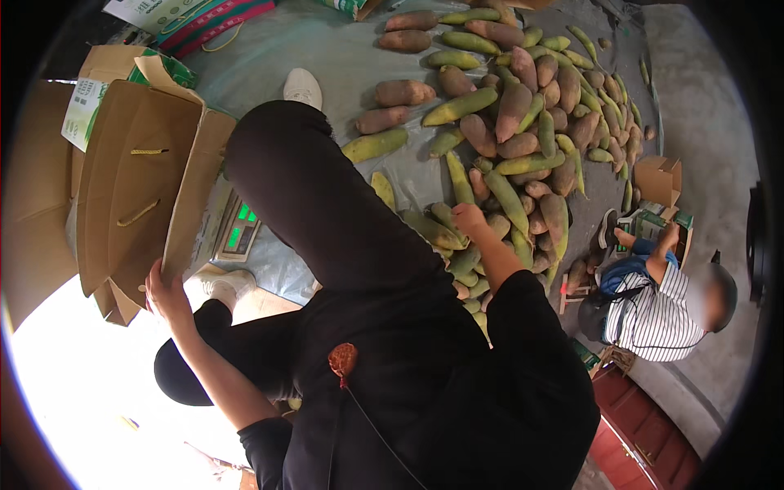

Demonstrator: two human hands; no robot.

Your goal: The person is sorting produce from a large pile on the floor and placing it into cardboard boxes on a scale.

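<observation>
On my left stands an open cardboard box (pixel 190 167) with its flaps up, beside a scale with green lit digits (pixel 236 237). My left hand (pixel 169 300) is at the box's near edge, its fingers closed on the cardboard. My right hand (pixel 469 219) is over the near left side of a big heap, its fingers curled; whatever they hold, if anything, is hidden. Long green radishes (pixel 508 200) and thick pinkish-brown roots (pixel 514 106) make up the heap. Right beside that hand lies a green radish (pixel 433 230).
Plastic sheeting (pixel 261 61) covers the floor. Loose roots (pixel 382 119) lie left of the heap. A person in a striped shirt (pixel 653 318) sits at the right, near small cartons (pixel 658 180). A red and teal bag (pixel 214 24) stands at the far left.
</observation>
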